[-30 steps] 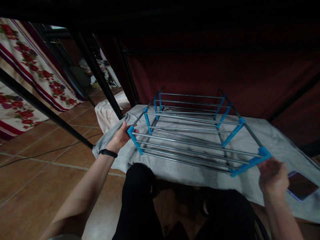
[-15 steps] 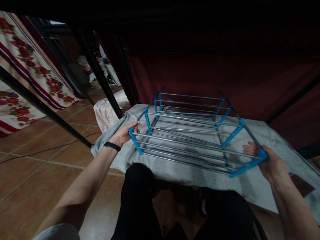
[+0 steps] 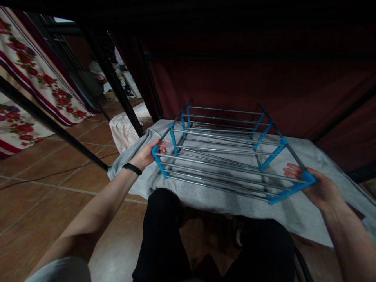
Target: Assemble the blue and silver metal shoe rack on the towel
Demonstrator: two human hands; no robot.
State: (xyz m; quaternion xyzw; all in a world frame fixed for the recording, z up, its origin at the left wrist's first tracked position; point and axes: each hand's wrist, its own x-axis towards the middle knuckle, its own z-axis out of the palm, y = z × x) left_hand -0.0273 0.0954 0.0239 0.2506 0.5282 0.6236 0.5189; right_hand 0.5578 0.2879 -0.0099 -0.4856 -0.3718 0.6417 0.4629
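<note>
A rack of grey metal rods with blue plastic connectors (image 3: 223,152) lies on its side over a grey blanket (image 3: 205,199). My left hand (image 3: 147,154), with a black band on the wrist, grips the near left blue corner, thumb over the top. At the near right blue corner my right hand (image 3: 315,188) cups the connector from outside, fingers curled along the rods.
My dark-trousered legs (image 3: 164,235) are below the rack. Brown tiled floor (image 3: 53,196) spreads to the left, with a black cable across it. Black metal bed posts (image 3: 114,86) and a flowered sheet (image 3: 35,78) stand at left. A dark red curtain (image 3: 249,82) hangs behind.
My right hand has moved from below the right corner up onto it and taken hold. The dark flat object seen by that hand one second ago is out of sight. My left hand keeps its grip.
</note>
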